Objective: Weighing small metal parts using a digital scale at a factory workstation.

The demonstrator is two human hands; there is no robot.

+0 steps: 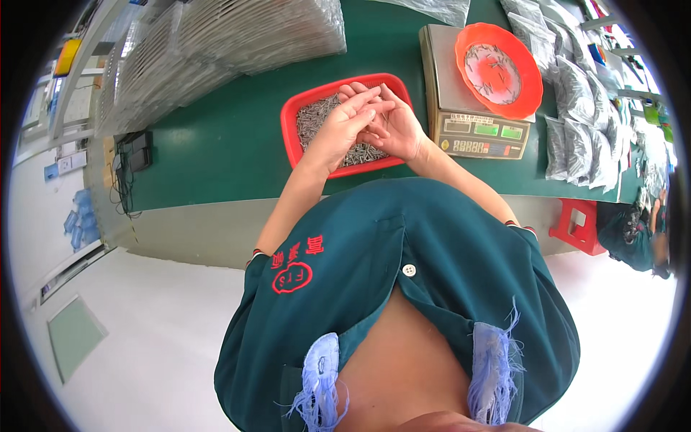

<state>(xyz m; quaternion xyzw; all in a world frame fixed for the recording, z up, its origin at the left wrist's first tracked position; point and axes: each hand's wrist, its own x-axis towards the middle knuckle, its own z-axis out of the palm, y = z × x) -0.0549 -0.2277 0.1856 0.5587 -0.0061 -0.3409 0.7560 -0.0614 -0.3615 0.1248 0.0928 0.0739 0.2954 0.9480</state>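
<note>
Both my hands are over a red plastic basket (291,133) heaped with small grey metal pins or screws (314,115). My left hand (344,128) stretches its fingers across the fingers and palm of my right hand (402,129). The right palm faces up, with its fingers extended and slightly curved. The two hands touch where the fingers overlap, above the middle of the basket. No piece can be made out between them, though the overlap partly hides the right palm. The hands also cover part of the pile.
Right of the basket stands a weighing scale (479,135) bearing an orange-red scalloped bowl (533,79) with a few metal pieces. Filled plastic bags (576,144) line the table's right. Stacked clear plastic packs (252,36) rise at far left, near a black device (134,151). A red stool (578,229) stands below.
</note>
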